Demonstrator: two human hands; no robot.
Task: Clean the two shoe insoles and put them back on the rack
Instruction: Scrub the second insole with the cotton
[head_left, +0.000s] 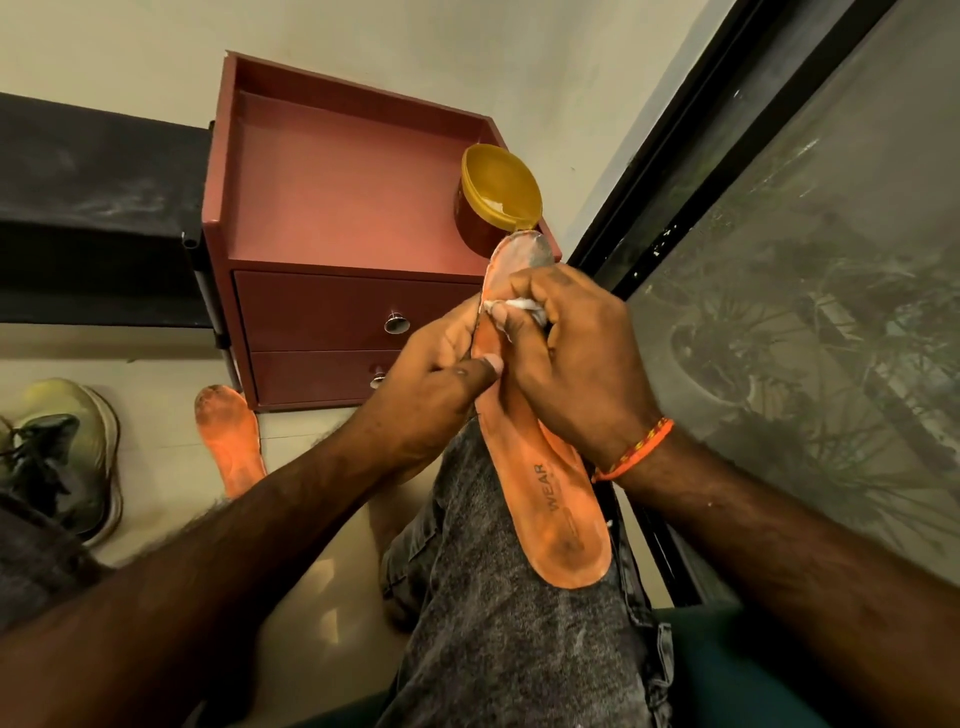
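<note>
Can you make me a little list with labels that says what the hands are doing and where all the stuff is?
left hand: holds the insole steady by its edge
right hand: pinches a white wipe against the insole
insole: orange, lying along the person's knee, toe end greyish
second insole: on the floor by the cabinet, dirty at the toe
tub: on the cabinet, yellow lid open
shoe: on the floor, far left

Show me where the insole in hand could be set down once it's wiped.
The red cabinet top is bare from its left wall across to the open yellow-lidded jar at the right corner. The floor left of the knee is crowded: the second insole and a shoe lie there.
</note>
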